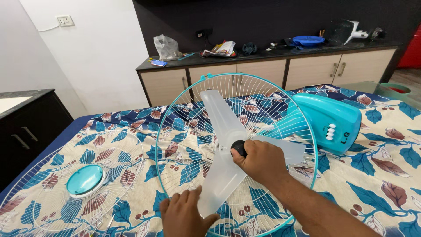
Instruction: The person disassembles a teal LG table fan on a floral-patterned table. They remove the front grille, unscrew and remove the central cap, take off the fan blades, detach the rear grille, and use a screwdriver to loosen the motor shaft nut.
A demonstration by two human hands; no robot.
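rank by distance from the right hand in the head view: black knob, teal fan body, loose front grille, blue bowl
From the right hand:
1. black knob, under its fingers at the blade hub
2. teal fan body, upper right
3. loose front grille, far left on the bed
4. blue bowl, back on the counter

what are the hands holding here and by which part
The right hand grips the black hub knob at the centre of the clear fan blade. The left hand steadies the tip of the lower blade, fingers resting on it.

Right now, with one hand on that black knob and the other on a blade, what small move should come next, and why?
Probably turn the black knob with the right hand while the left hand steadies the clear blade. The fingers already grip the knob at the hub, and the front grille lies off to the side.
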